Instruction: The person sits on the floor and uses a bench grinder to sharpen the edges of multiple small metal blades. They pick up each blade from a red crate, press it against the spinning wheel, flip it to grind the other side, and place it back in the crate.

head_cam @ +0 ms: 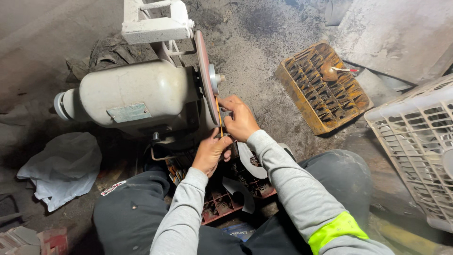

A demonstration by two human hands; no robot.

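A grey-white bench grinder motor (137, 94) sits on the floor with a thin reddish grinding disc (205, 75) on its right end. My right hand (240, 118) and my left hand (211, 152) together grip a small metal piece (225, 113) and press it against the disc's lower edge. A narrow orange streak runs down from the contact spot between the two hands. Both sleeves are grey, and the right one has a yellow-green band.
A rusty orange crate (323, 87) lies at the upper right, and a white plastic basket (417, 141) at the right edge. A red tray (222, 200) with curved metal blades (250, 160) sits between my knees. A crumpled white bag (63, 167) lies left.
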